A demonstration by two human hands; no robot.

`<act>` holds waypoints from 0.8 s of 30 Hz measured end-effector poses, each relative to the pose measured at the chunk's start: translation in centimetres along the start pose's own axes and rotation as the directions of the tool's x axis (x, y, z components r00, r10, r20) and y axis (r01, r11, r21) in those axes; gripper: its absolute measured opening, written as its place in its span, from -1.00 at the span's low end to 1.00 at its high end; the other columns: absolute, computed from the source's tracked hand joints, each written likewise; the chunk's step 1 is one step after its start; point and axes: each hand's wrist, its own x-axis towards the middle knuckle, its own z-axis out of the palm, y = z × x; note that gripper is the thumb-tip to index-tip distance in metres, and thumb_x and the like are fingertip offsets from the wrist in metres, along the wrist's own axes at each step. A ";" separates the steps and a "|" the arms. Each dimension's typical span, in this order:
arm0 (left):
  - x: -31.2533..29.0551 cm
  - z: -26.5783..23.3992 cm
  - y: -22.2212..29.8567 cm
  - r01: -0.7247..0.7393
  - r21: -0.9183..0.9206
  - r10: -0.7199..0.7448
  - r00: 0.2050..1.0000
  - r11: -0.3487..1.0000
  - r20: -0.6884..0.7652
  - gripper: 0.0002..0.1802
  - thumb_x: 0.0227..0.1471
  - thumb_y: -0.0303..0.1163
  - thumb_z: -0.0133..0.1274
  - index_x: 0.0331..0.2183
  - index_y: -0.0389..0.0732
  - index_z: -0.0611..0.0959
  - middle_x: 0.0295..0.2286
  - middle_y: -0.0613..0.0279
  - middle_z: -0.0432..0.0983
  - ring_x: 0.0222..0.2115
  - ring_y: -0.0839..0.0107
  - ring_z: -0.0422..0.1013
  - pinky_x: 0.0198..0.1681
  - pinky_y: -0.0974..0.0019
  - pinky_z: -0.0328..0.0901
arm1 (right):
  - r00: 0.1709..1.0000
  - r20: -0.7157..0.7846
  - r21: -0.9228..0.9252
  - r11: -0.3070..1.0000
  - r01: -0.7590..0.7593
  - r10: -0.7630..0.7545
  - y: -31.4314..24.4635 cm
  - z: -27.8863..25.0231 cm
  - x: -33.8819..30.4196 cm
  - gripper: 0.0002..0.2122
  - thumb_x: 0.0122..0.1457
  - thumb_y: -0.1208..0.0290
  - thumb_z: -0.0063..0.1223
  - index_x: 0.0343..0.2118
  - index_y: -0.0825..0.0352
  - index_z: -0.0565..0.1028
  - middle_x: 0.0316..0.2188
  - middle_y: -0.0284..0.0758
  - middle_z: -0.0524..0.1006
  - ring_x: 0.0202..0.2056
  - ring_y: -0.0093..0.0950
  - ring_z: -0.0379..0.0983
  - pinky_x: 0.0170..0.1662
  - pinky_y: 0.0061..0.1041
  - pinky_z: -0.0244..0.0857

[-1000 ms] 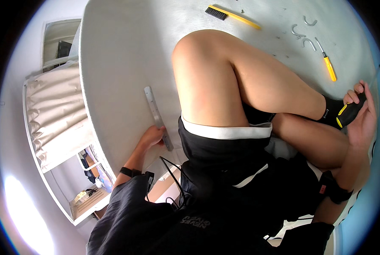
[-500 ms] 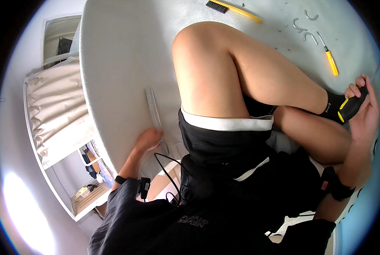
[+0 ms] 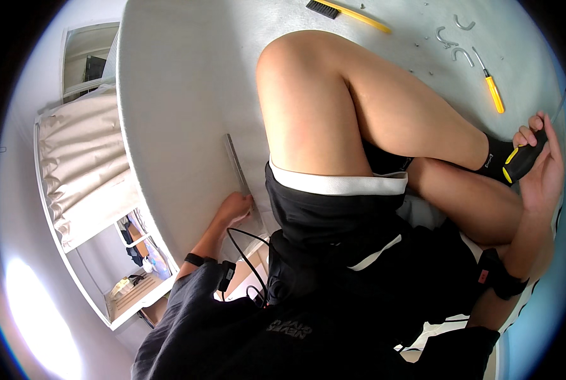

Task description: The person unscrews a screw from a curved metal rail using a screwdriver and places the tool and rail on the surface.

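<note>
Metal strip has shifted right and turned with the left grip, which is closed on its near part; the rest extends ahead. Probably light, stiff, slick: pinch edges mid-length. Right grip wraps a black-yellow screwdriver; yellow-handled screwdriver lies ahead-left of it.

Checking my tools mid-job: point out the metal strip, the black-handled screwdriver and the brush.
Metal strip (image 3: 237,163), head view, on its exposed length.
Black-handled screwdriver (image 3: 525,161), head view, on its handle.
Brush (image 3: 354,14), head view, on its yellow handle.
</note>
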 end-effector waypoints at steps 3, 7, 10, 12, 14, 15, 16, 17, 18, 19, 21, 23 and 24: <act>0.5 0.0 -0.6 0.017 -0.115 -0.013 0.999 0.993 0.040 -0.49 0.03 -0.15 -0.09 -0.57 -0.50 0.52 -0.64 -0.08 0.46 -0.64 0.21 0.43 -0.52 0.20 0.31 | 1.000 -0.006 -0.002 1.000 0.006 -0.006 0.0 -0.3 0.2 -0.90 0.23 0.48 -0.27 -0.27 0.38 0.27 -0.45 -0.40 0.27 -0.49 -0.60 0.13 -0.35 -0.62 0.08; 3.5 1.5 -5.2 -0.057 -0.305 0.044 0.998 0.951 -0.050 -0.53 0.01 -0.15 -0.04 -0.47 -0.49 0.53 -0.60 -0.08 0.47 -0.60 0.26 0.45 -0.50 0.22 0.31 | 1.000 -0.023 0.001 1.000 0.016 -0.016 -0.1 0.1 -0.1 -0.89 0.23 0.48 -0.25 -0.25 0.39 0.27 -0.45 -0.40 0.28 -0.49 -0.61 0.13 -0.36 -0.61 0.08; 1.4 -2.0 -1.0 -0.044 -0.145 0.009 0.973 0.988 -0.232 -0.57 -0.02 -0.16 0.00 -0.42 -0.44 0.55 -0.62 -0.02 0.47 -0.58 0.26 0.45 -0.46 0.22 0.30 | 0.999 -0.042 -0.007 1.000 0.029 -0.029 0.1 -0.1 -0.1 -0.88 0.23 0.48 -0.25 -0.24 0.39 0.27 -0.46 -0.40 0.28 -0.49 -0.61 0.13 -0.35 -0.61 0.08; -0.7 -5.3 2.4 -0.050 -0.100 0.017 0.951 0.994 -0.308 -0.59 -0.03 -0.17 0.01 -0.41 -0.41 0.57 -0.59 -0.01 0.49 -0.56 0.23 0.46 -0.43 0.21 0.30 | 0.999 -0.022 -0.003 1.000 0.030 -0.030 0.0 -0.1 -0.1 -0.88 0.22 0.48 -0.24 -0.24 0.39 0.27 -0.46 -0.40 0.28 -0.49 -0.61 0.13 -0.35 -0.61 0.08; -0.4 -7.1 3.2 -0.068 -0.072 0.034 0.916 0.995 -0.399 -0.61 -0.04 -0.18 0.01 -0.41 -0.39 0.57 -0.57 -0.02 0.51 -0.54 0.19 0.46 -0.41 0.19 0.30 | 1.000 -0.013 -0.001 1.000 0.022 -0.022 0.0 0.1 0.0 -0.89 0.22 0.48 -0.22 -0.24 0.38 0.27 -0.47 -0.40 0.28 -0.49 -0.61 0.13 -0.36 -0.61 0.08; 0.5 -7.9 3.0 -0.096 -0.062 0.058 0.893 0.993 -0.446 -0.62 -0.04 -0.19 0.00 -0.41 -0.39 0.58 -0.57 -0.02 0.51 -0.53 0.17 0.46 -0.41 0.18 0.29 | 1.000 -0.014 -0.004 1.000 0.023 -0.023 -0.1 0.3 -0.2 -0.89 0.21 0.48 -0.22 -0.25 0.38 0.27 -0.47 -0.41 0.28 -0.50 -0.61 0.13 -0.36 -0.61 0.08; 1.2 -8.6 3.4 -0.124 -0.051 0.083 0.867 0.991 -0.491 -0.63 -0.04 -0.20 0.00 -0.42 -0.39 0.58 -0.56 -0.03 0.51 -0.53 0.15 0.46 -0.40 0.17 0.29 | 1.000 -0.025 -0.008 1.000 0.018 -0.019 -0.2 0.4 -0.3 -0.89 0.21 0.48 -0.21 -0.25 0.38 0.28 -0.47 -0.40 0.29 -0.50 -0.60 0.13 -0.36 -0.61 0.08; 1.7 -9.0 3.9 -0.128 -0.013 0.102 0.842 0.992 -0.529 -0.63 -0.03 -0.20 -0.01 -0.43 -0.38 0.58 -0.56 -0.05 0.51 -0.51 0.12 0.46 -0.40 0.16 0.29 | 0.999 -0.036 -0.012 1.000 0.015 -0.015 -0.2 0.6 -0.4 -0.89 0.21 0.47 -0.20 -0.25 0.38 0.28 -0.47 -0.40 0.29 -0.50 -0.60 0.13 -0.36 -0.61 0.08; 1.7 -9.4 4.6 -0.124 0.026 0.117 0.816 0.992 -0.566 -0.63 -0.02 -0.20 -0.03 -0.44 -0.38 0.58 -0.55 -0.07 0.51 -0.50 0.08 0.46 -0.39 0.15 0.29 | 0.999 -0.046 -0.013 1.000 0.006 -0.007 0.1 0.5 -0.3 -0.89 0.21 0.47 -0.19 -0.25 0.38 0.28 -0.47 -0.40 0.29 -0.50 -0.60 0.13 -0.36 -0.61 0.08; 2.0 -9.8 5.1 -0.120 0.065 0.134 0.787 0.991 -0.601 -0.63 -0.02 -0.20 -0.05 -0.45 -0.37 0.59 -0.54 -0.09 0.50 -0.49 0.05 0.45 -0.39 0.14 0.29 | 0.999 -0.046 -0.004 1.000 0.005 -0.005 0.3 0.3 -0.1 -0.89 0.21 0.47 -0.19 -0.25 0.38 0.28 -0.47 -0.40 0.30 -0.50 -0.60 0.14 -0.36 -0.61 0.08; 3.0 -10.2 5.8 -0.102 0.131 0.164 0.717 0.986 -0.678 -0.62 0.00 -0.20 -0.08 -0.49 -0.37 0.59 -0.54 -0.11 0.49 -0.47 -0.01 0.44 -0.37 0.10 0.29 | 0.999 -0.049 0.014 1.000 0.004 -0.003 0.4 -0.2 0.1 -0.88 0.21 0.46 -0.18 -0.25 0.37 0.29 -0.46 -0.40 0.30 -0.51 -0.60 0.14 -0.36 -0.61 0.09; 3.9 -10.9 6.5 -0.071 0.202 0.198 0.665 0.977 -0.721 -0.61 0.01 -0.20 -0.11 -0.51 -0.37 0.59 -0.52 -0.14 0.49 -0.45 -0.06 0.42 -0.34 0.06 0.29 | 0.998 -0.058 0.020 1.000 0.000 0.001 0.6 0.3 0.1 -0.88 0.21 0.45 -0.17 -0.25 0.37 0.29 -0.46 -0.40 0.30 -0.51 -0.60 0.14 -0.36 -0.60 0.09; 4.2 -11.5 6.8 -0.053 0.240 0.216 0.651 0.969 -0.728 -0.60 0.01 -0.21 -0.13 -0.52 -0.37 0.59 -0.51 -0.15 0.48 -0.44 -0.07 0.42 -0.33 0.05 0.29 | 0.998 -0.063 0.021 1.000 -0.001 0.003 0.5 0.5 0.1 -0.88 0.20 0.45 -0.17 -0.25 0.37 0.29 -0.46 -0.40 0.30 -0.51 -0.60 0.14 -0.36 -0.60 0.10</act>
